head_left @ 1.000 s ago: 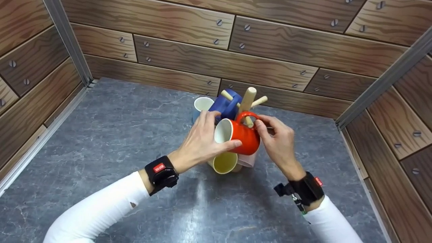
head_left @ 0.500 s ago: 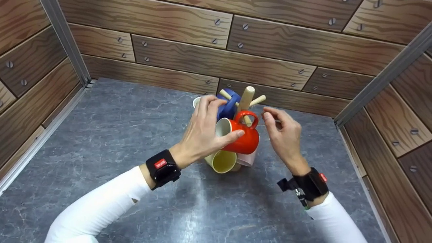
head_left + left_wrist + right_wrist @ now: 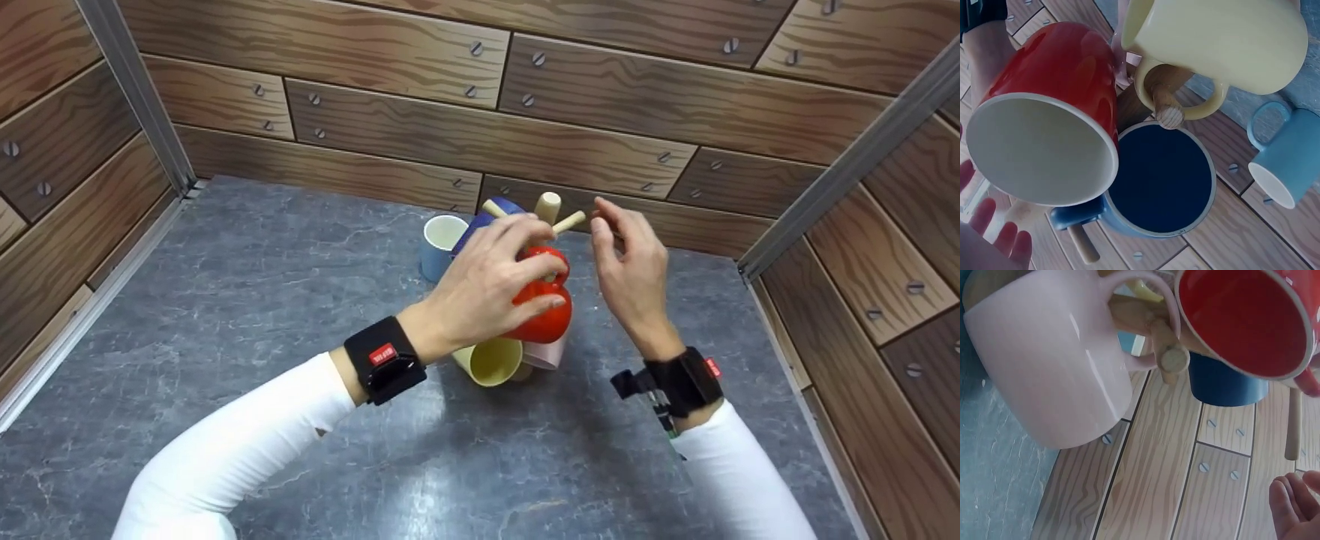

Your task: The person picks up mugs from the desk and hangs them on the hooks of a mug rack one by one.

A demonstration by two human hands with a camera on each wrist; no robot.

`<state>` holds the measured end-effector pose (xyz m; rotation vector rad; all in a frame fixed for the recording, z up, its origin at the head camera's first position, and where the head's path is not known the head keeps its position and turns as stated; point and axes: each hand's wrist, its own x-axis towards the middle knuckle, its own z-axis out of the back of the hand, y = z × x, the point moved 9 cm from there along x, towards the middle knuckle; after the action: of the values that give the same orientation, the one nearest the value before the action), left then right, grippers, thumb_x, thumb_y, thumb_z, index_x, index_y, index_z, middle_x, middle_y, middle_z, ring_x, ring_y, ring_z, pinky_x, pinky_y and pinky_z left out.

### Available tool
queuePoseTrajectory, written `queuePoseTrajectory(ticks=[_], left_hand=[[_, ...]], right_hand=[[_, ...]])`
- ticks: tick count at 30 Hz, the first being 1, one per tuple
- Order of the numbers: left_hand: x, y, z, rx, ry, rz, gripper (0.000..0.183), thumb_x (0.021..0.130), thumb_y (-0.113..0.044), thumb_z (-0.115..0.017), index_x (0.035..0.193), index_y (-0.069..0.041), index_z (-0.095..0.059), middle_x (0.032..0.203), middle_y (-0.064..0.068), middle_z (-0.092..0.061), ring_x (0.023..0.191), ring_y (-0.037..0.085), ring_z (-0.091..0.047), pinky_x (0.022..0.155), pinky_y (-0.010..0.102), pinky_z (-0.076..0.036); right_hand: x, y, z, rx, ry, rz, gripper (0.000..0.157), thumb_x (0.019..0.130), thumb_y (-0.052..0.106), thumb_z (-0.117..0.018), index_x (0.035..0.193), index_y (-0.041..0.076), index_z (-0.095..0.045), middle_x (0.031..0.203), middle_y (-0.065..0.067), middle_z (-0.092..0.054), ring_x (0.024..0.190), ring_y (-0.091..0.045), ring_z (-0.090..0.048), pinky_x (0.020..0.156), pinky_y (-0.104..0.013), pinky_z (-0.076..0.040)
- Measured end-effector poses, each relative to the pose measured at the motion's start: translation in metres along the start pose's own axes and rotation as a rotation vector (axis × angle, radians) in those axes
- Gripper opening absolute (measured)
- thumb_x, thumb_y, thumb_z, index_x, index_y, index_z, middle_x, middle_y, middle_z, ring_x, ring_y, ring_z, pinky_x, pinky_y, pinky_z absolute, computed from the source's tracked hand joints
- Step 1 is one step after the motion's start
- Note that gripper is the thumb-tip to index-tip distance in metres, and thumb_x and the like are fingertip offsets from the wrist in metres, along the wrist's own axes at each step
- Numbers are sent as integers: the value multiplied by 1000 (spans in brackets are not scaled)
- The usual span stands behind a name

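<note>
A red mug (image 3: 545, 319) hangs sideways from a peg of a wooden mug tree (image 3: 549, 206). My left hand (image 3: 491, 289) reaches over it, fingers loosely bent near its handle and covering the rim in the head view. In the left wrist view, fingertips (image 3: 1005, 239) show apart from that mug's white-lined mouth. To the right of the tree, my right hand (image 3: 634, 262) is raised with nothing in it, fingers relaxed. Other pegs carry a dark blue mug (image 3: 1159, 174), a yellow mug (image 3: 1224, 45) and a pink mug (image 3: 1055, 360).
Behind and left of the tree, a light blue mug (image 3: 437, 259) stands upright on the grey marbled tabletop (image 3: 300, 247). One peg (image 3: 571, 221) juts out toward the right, bare. Wood-patterned walls (image 3: 390, 142) enclose the back and both sides.
The right hand has let go of the red mug's handle and moved away to the right and upward. The left hand has slid right, across the top of the mug.
</note>
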<state>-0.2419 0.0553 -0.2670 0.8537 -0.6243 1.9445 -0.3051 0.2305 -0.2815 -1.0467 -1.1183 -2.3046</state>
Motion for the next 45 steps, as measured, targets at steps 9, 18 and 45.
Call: queuePoseTrajectory(ticks=[9, 18, 45], left_hand=[[-1, -1, -4, -10, -28, -6, 8, 94, -19, -78, 100, -15, -77, 115, 8, -65, 119, 26, -56, 92, 40, -49], [2, 0, -1, 4, -54, -13, 4, 94, -18, -78, 96, -15, -77, 110, 4, -67, 114, 25, -58, 93, 39, -48], [-11, 11, 14, 13, -55, 21, 6, 95, -17, -76, 99, -14, -78, 108, 5, -67, 113, 27, -59, 96, 41, -49]], right_hand=[[3, -4, -15, -18, 68, 16, 25, 104, 16, -65, 125, 7, -75, 109, -7, -75, 86, -13, -64, 77, -20, -48], [10, -9, -15, 4, 77, 5, 21, 101, 18, -69, 116, 5, -77, 101, -6, -75, 76, -11, -61, 69, -18, -45], [0, -10, 0, 68, 106, -53, 21, 98, 18, -73, 110, 1, -76, 91, -3, -74, 72, -7, -60, 65, -17, -46]])
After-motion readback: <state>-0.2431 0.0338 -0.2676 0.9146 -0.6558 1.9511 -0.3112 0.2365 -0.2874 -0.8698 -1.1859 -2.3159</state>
